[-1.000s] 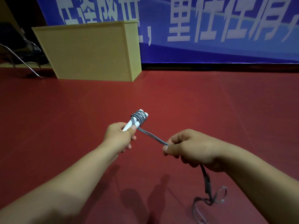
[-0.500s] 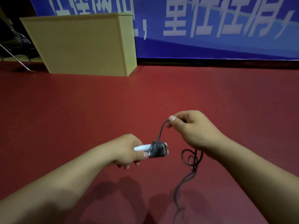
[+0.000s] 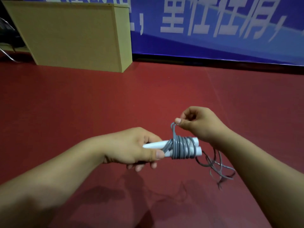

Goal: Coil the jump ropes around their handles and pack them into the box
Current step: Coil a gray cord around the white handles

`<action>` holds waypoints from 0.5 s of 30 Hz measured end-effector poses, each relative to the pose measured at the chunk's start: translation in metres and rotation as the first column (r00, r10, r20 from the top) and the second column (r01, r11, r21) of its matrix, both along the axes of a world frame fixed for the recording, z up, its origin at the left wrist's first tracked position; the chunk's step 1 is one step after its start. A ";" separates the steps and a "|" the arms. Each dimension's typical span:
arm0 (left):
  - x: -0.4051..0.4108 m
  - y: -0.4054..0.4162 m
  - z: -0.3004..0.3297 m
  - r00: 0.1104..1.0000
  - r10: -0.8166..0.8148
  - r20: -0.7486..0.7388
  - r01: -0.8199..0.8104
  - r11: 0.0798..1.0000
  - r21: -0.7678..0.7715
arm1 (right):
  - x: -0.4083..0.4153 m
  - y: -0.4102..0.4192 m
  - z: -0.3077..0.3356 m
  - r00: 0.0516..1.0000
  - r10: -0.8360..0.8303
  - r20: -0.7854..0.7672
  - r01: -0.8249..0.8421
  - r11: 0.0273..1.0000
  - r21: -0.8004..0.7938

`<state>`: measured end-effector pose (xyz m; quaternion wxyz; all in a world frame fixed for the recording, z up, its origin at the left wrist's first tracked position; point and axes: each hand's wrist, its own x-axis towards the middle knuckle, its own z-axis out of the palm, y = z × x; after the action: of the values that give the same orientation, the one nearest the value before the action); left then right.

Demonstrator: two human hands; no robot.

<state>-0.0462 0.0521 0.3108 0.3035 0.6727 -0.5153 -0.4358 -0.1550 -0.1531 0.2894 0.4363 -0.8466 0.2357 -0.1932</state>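
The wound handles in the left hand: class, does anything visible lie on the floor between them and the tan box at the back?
Nothing visible does. The left hand grips the white handles, and only bare red floor lies between them and the tan box. Loose grey rope still hangs below the right hand.

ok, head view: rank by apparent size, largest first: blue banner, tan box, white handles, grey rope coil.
1. blue banner, cut off by the frame.
2. tan box.
3. white handles and the grey rope coil wound on them: look alike in size, not ranked. Both sit nearest the camera, so they look larger than they are.
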 end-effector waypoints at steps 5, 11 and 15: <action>0.005 -0.003 0.003 0.937 0.244 -0.248 -0.295 0.936 -0.192 | 0.001 0.012 -0.002 0.999 0.054 -0.008 -0.054 0.998 0.014; 0.015 -0.008 0.000 0.702 0.508 -0.499 -0.644 0.751 -0.143 | 0.014 0.043 -0.005 0.981 0.170 -0.094 -0.150 0.971 0.184; 0.026 -0.006 0.001 0.549 0.624 -0.556 -0.779 0.623 -0.070 | 0.018 0.048 -0.002 0.980 0.156 -0.123 -0.146 0.985 0.091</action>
<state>-0.0198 0.0461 0.3115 0.6723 0.6358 -0.1665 -0.3406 -0.1371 -0.1054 0.2873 0.4678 -0.8542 0.2062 -0.0944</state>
